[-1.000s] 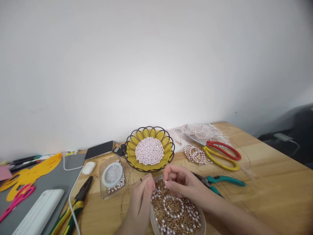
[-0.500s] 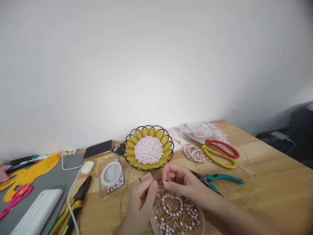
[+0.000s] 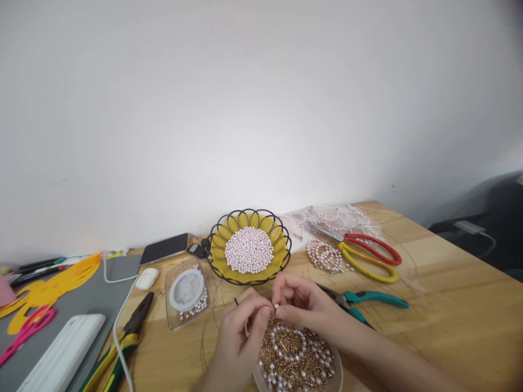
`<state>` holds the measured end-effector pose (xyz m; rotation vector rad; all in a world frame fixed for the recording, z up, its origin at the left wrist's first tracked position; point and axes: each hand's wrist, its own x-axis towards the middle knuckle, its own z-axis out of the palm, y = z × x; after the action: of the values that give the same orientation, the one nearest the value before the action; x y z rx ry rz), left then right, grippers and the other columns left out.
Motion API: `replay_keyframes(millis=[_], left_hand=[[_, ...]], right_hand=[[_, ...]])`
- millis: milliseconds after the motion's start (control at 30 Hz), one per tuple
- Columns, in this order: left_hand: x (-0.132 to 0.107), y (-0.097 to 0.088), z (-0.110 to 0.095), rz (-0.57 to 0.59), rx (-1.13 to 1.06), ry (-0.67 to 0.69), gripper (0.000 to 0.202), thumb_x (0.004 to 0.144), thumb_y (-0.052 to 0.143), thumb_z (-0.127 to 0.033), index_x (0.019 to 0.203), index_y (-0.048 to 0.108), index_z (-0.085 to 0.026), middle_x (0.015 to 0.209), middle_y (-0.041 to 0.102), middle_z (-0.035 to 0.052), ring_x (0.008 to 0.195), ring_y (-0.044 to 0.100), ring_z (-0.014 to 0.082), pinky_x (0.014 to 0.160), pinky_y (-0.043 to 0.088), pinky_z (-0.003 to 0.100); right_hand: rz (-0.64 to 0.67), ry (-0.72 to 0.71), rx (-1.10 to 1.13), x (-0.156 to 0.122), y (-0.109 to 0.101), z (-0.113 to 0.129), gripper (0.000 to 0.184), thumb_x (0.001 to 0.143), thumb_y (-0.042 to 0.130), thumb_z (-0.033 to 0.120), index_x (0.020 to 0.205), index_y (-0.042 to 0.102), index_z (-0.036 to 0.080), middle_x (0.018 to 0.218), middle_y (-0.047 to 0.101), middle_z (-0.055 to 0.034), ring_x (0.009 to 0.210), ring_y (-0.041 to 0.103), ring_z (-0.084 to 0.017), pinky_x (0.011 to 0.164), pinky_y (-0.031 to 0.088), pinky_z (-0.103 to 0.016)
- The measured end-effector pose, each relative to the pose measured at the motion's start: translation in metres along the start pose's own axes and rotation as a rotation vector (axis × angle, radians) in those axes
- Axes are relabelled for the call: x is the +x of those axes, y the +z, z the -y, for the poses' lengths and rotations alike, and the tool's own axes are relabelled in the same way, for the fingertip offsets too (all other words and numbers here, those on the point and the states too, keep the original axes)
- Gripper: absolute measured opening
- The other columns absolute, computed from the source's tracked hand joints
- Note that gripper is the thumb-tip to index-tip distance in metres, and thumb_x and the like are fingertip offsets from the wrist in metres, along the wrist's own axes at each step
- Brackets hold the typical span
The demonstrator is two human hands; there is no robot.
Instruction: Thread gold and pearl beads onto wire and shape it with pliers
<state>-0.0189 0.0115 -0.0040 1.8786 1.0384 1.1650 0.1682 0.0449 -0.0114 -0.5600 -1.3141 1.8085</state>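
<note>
A: Start at the middle. Where is the pearl bead?
B: Above the far side of the bowl, between the two hands. Tiny, whitish. Any thread through it is too fine to make out.

A: Grip?
B: Right hand: thumb and forefinger clamped on the bead, other fingers curled. Left hand: thumb and forefinger pressed together just beside it. Cannot tell what, if anything, sits in that pinch.

A: Under the hands?
B: Bowl filled with small gold beads, larger pearls scattered among them. A ring of pearls lies on top, near the middle.

A: Next ring out.
B: Yellow basket with black looped rim, beyond the bowl; a heap of pale pink beads inside. Left of the bowl, a clear box holding a round spool and loose pearls. Right, teal-handled pliers, partly behind the right hand. Past those, a coil of strung beads near red-and-yellow scissors, whose blades reach onto a clear plastic bag.

A: Far left?
B: Green-and-yellow pliers, crossed by a white cable. Then a grey mat bearing pink scissors and a long white block.
</note>
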Motion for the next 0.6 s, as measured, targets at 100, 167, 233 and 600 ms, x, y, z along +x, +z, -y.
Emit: replay_keyframes(millis=[100, 167, 233, 600], left_hand=[[0.0023, -0.0012, -0.0026, -0.001, 0.026, 0.038, 0.035, 0.107, 0.049, -0.029, 0.078, 0.066, -0.018, 0.07, 0.057, 0.0015, 0.066, 0.056, 0.0158, 0.061, 0.041, 0.024], [0.0031, -0.0017, -0.0043, 0.005, 0.042, 0.059, 0.034, 0.106, 0.049, -0.026, 0.076, 0.065, -0.018, 0.07, 0.058, 0.0016, 0.066, 0.057, 0.0155, 0.06, 0.042, 0.023], [0.0031, -0.0017, -0.0061, 0.013, 0.056, 0.079, 0.032, 0.105, 0.05, -0.022, 0.077, 0.064, -0.018, 0.071, 0.059, 0.0019, 0.066, 0.058, 0.0152, 0.061, 0.043, 0.023], [0.0046, 0.0005, -0.0094, -0.03, 0.124, 0.167, 0.031, 0.105, 0.05, -0.021, 0.078, 0.068, -0.017, 0.07, 0.062, 0.003, 0.062, 0.056, 0.0151, 0.057, 0.043, 0.022]], right_hand=[[0.005, -0.004, 0.018, -0.0002, -0.0015, -0.0028, 0.03, 0.087, 0.084, 0.044, 0.087, 0.063, 0.023, 0.061, 0.045, 0.01, 0.053, 0.029, -0.009, 0.05, 0.02, -0.027], [0.005, -0.006, 0.028, -0.0002, -0.0022, -0.0038, 0.029, 0.087, 0.084, 0.043, 0.088, 0.063, 0.023, 0.062, 0.046, 0.01, 0.053, 0.029, -0.009, 0.05, 0.02, -0.027], [0.0, -0.009, 0.036, -0.0004, -0.0023, -0.0039, 0.029, 0.088, 0.084, 0.043, 0.09, 0.063, 0.023, 0.063, 0.048, 0.0095, 0.053, 0.03, -0.009, 0.05, 0.02, -0.027], [0.007, -0.017, 0.042, -0.0008, 0.0001, -0.0014, 0.03, 0.087, 0.084, 0.043, 0.088, 0.063, 0.022, 0.062, 0.046, 0.0102, 0.052, 0.029, -0.009, 0.049, 0.02, -0.026]])
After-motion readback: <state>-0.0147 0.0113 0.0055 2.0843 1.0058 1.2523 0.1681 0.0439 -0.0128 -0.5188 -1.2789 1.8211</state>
